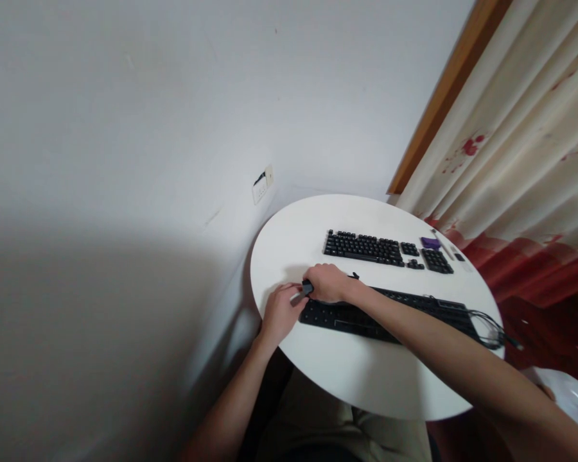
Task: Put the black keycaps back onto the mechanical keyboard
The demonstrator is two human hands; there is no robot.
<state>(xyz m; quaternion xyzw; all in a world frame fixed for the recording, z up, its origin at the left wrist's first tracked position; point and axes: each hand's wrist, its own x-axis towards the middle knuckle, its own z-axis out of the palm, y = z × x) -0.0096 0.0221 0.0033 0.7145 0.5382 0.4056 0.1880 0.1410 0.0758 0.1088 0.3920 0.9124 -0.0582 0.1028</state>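
A black keyboard base (356,319), its key caps off at the left end, lies across the near part of the round table. At its left corner is my left hand (280,312), fingers bent around the edge. My right hand (328,283) is closed around a small black-and-grey tool (302,292), with its flat grey end pointing down-left toward my left fingers. The tool looks like a brush, but its exact kind is unclear. My right hand and forearm cover part of the base.
Loose black key caps (363,247) are laid out in keyboard order behind the base on the white table (289,240). A coiled cable (486,330) hangs over the right edge. A purple item (430,243) and small pieces sit back right. The wall (173,160) stands close on the left.
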